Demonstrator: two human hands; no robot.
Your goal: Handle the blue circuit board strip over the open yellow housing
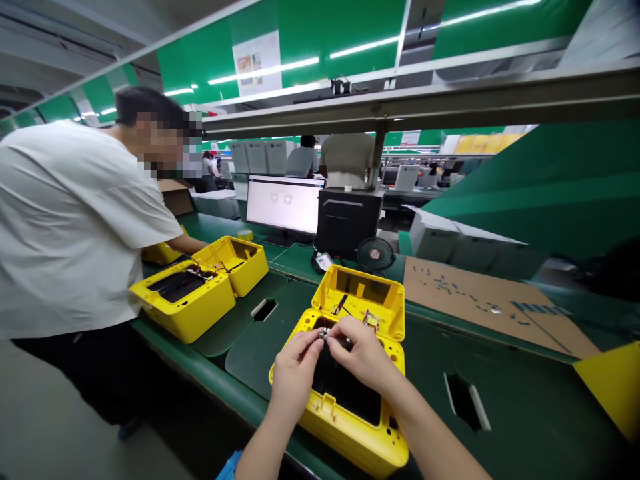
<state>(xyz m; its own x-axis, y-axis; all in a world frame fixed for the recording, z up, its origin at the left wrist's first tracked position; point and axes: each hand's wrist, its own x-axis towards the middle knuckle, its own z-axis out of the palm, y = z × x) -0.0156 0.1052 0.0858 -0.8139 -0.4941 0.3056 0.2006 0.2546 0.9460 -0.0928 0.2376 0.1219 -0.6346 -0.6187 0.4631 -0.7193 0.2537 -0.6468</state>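
A yellow plastic case (350, 440) stands open in front of me, its hinged lid part (395, 310) tipped back on the far side. Above its dark inner panel (345, 390), my left hand (295, 363) and my right hand (360, 350) meet fingertip to fingertip. Both pinch a small whitish wire connector (325, 334), with thin wires running from it toward the lid. The fingers partly cover the connector, so its exact shape is hard to make out. A small board with a yellow part (371, 321) sits inside the lid, just beyond my right hand.
At left, a person in a white shirt (75, 227) reaches over another open yellow case (195, 310). Behind are a monitor (285, 205), a black computer case (349, 223) and a small fan (375, 254). Cardboard (480, 300) with small blue pieces lies at right. The green bench (425, 400) has slots.
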